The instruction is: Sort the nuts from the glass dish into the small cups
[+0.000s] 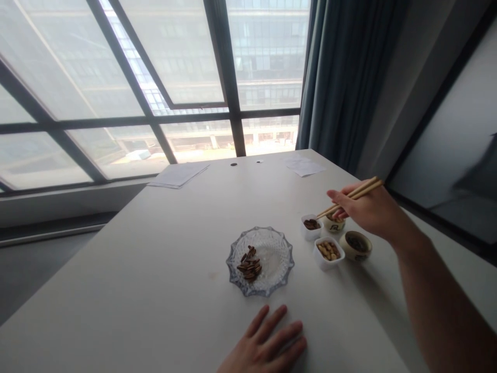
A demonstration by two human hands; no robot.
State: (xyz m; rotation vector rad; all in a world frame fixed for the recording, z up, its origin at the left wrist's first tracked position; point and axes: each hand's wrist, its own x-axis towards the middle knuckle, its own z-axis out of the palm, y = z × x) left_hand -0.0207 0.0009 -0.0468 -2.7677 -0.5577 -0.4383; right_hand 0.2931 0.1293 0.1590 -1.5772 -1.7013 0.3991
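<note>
My right hand [359,207] is closed around a pair of wooden chopsticks [353,196]. Their tips reach the rim of a small white plastic cup [310,232] of dark brown seeds [311,224]; whether they pinch one is too small to tell. Close beneath the hand stands a cream cup with a dark character [334,226], partly hidden by my fingers. My left hand [267,342] lies flat on the table, fingers spread, just in front of a scalloped glass plate [277,280]. A pile of long brown striped seeds [250,267] rests on the plate's left side.
A second white plastic cup [328,263] holds peanut-like pieces, beside a cream cup [359,255] with dark contents. Paper sheets [178,175] lie at the white table's [155,269] far left, and more paper [305,166] at the far right. Windows and a curtain [341,77] stand behind.
</note>
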